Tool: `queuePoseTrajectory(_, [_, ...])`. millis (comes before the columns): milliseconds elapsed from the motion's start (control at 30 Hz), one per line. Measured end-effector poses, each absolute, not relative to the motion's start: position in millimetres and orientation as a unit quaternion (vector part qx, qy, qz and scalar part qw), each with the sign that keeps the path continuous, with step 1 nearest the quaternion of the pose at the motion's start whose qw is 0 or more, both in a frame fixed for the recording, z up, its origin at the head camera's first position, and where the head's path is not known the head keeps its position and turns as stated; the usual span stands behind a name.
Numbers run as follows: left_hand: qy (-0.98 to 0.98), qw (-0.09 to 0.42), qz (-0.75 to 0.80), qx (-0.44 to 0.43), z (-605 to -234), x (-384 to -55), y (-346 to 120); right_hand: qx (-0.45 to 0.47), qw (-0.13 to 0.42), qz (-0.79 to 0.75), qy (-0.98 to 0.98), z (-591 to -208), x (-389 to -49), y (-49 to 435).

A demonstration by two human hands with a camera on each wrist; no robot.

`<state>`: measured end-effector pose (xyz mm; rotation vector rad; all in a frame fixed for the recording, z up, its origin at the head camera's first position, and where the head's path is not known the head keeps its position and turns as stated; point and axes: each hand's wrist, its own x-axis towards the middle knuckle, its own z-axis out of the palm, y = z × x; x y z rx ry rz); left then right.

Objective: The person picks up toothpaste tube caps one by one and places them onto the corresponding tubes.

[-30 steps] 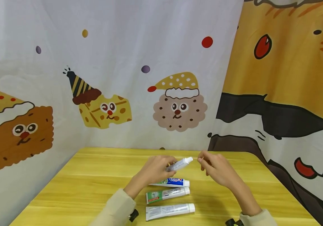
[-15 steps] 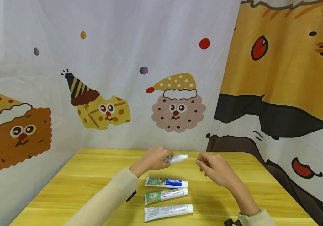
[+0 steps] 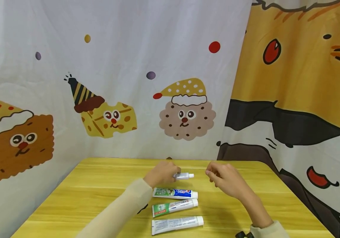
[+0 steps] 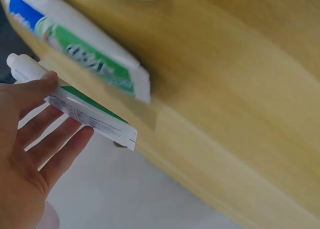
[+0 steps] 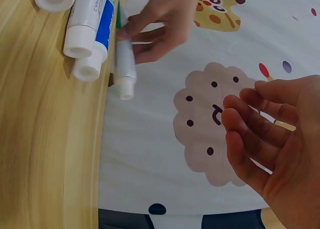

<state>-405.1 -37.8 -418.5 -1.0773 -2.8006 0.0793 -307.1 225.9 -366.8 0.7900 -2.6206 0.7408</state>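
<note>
My left hand [image 3: 163,172] pinches a small white toothpaste tube [image 3: 183,176] between thumb and fingers, near the back of the table. In the left wrist view the held tube [image 4: 90,109] shows a green stripe and small print. Nearer to me lies a green and blue toothpaste tube [image 3: 174,192]. Closer still are a green and white tube [image 3: 174,207] and a white printed tube [image 3: 177,225], all with caps to the right. My right hand [image 3: 226,177] hovers right of the held tube, its fingers loosely curled around nothing, as the right wrist view also shows.
The wood-patterned table [image 3: 98,195] carries the row of tubes. A white curtain [image 3: 122,49] printed with cartoon biscuits and cheese hangs right behind its back edge. On the right hangs a cloth [image 3: 300,76] with a large orange cartoon figure.
My left hand has moved away from me and then down toward the table with the small tube, which went from tilted up to nearly level. The right hand has barely moved.
</note>
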Motion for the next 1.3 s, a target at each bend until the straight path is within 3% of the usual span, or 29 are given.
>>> queuePoseTrajectory(400, [-0.943,0.036,0.038,-0.328,-436,-398,-33,0.289,0.14,0.27,-0.908,-370,-308,219])
queuePoseTrajectory(767, [-0.947,0.038,0.018,-0.318,-436,-396,-35,0.292,0.101,0.263,-0.914,-382,-312,220])
queuePoseTrajectory(1300, [-0.974,0.021,-0.027,-0.226,-440,-406,-100,0.267,0.077,0.327,-0.903,-372,-302,239])
